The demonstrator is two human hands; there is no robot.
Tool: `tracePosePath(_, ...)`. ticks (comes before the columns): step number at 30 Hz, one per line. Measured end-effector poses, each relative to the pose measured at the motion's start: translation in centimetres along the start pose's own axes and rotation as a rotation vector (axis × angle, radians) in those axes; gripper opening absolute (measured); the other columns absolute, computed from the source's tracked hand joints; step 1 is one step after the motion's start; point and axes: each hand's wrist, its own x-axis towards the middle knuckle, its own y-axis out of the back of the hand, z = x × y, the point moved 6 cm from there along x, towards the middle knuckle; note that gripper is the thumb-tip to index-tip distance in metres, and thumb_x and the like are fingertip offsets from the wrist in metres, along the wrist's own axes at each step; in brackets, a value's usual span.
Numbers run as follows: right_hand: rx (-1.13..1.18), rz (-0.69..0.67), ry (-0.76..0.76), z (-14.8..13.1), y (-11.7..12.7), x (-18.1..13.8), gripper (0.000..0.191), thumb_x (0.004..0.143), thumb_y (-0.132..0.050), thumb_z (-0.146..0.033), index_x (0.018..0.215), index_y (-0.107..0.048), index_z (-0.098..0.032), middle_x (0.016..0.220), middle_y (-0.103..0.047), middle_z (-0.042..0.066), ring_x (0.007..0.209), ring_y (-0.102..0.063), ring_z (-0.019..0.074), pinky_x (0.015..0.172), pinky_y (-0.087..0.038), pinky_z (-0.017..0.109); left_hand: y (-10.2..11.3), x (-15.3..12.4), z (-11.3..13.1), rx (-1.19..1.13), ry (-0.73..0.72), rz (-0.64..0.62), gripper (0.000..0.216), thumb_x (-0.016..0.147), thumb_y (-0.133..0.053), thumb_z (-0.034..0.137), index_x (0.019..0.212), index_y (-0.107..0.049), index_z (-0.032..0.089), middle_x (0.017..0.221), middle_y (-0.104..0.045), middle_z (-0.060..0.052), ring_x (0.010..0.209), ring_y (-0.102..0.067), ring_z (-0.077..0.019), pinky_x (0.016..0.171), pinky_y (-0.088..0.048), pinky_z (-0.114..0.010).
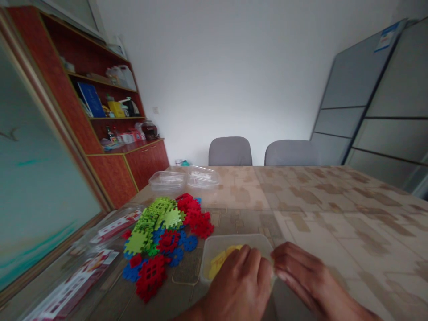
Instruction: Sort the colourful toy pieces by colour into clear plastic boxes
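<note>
A clear plastic container (209, 247) with yellow pieces (222, 261) in it stands at the table's near edge. My left hand (242, 281) is closed over the container's near right part, its fingers curled and their tips hidden. At the right rim, my right hand (306, 276) has its fingers pressed together, close to the left hand's fingers. What lies between the two hands is too covered to make out. To the left is a pile of toothed plastic building pieces: green ones (155, 218), red ones (152, 276) and blue ones (190, 243).
Two more clear containers, one left (167, 180) and one right (202, 178), stand behind the pile. Plastic bags with printed labels (76, 285) lie along the table's left side. Grey chairs (230, 151) stand beyond the patterned table (310, 223); a wooden shelf unit (147, 156) is at the left.
</note>
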Motion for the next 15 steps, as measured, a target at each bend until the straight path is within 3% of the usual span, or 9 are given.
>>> tracePosePath(6, -0.087, 0.057, 0.072, -0.4, 0.4, 0.1, 0.032, 0.101, -0.032, -0.025, 0.089, -0.061, -0.016, 0.081, -0.063, 0.006, 0.075, -0.063, 0.0147, 0.066, -0.054, 0.023, 0.1, 0.3, -0.2, -0.089, 0.019, -0.079, 0.010, 0.086, -0.048, 0.010, 0.079, -0.048, 0.018, 0.078, -0.052, -0.002, 0.071, -0.050, -0.0193, 0.060, -0.049, -0.033)
tracePosePath(11, -0.240, 0.064, 0.074, -1.0, 0.6, 0.1, 0.044, 0.102, -0.021, -0.024, 0.091, -0.063, -0.016, 0.086, -0.068, 0.006, 0.077, -0.068, 0.0132, 0.070, -0.057, 0.020, 0.4, 0.0, -0.2, -0.057, -0.010, -0.058, 0.010, 0.086, -0.047, 0.009, 0.081, -0.049, 0.017, 0.077, -0.052, -0.003, 0.071, -0.050, -0.0192, 0.062, -0.048, -0.033)
tracePosePath(15, -0.378, 0.080, 0.060, -0.8, 0.4, -0.2, 0.043, 0.102, -0.023, -0.029, 0.090, -0.062, -0.017, 0.093, -0.070, 0.009, 0.081, -0.070, 0.0167, 0.069, -0.059, 0.025, 0.5, -0.2, -0.1, -0.020, -0.020, -0.051, 0.008, 0.085, -0.049, 0.009, 0.082, -0.050, 0.016, 0.077, -0.053, -0.003, 0.072, -0.051, -0.0195, 0.064, -0.048, -0.033)
